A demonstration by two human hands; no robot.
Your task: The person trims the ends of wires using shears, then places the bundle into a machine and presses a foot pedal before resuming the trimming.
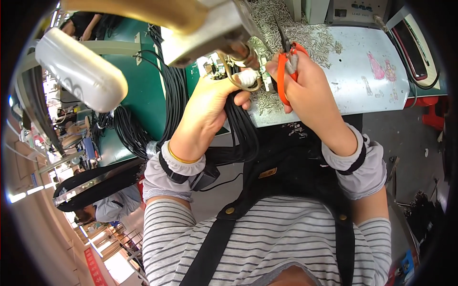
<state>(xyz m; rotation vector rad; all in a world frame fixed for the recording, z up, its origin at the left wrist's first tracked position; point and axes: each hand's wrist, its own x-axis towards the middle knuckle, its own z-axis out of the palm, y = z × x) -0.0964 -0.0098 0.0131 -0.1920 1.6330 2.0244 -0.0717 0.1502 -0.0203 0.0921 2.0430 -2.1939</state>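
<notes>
My left hand (210,97) is closed around a bundle of black cables (241,126), which hangs down below the fingers. Its thumb has a white wrap and presses near small metal connectors (212,66) at the cable ends. In my right hand (310,88) are long-nose pliers (281,78) with orange handles, their dark pointed jaws aimed away from me. My right thumb and forefinger meet close to the connectors, beside the left thumb. A machine head (214,35) with a curved metal hook hangs right over the hands and partly hides the connectors.
Many small metal pieces (317,40) lie heaped across the metal work plate (362,71). More black cables (174,95) run over the green table (143,86) at left. A white lamp (81,69) hangs at upper left. A control box (358,12) stands at the back right.
</notes>
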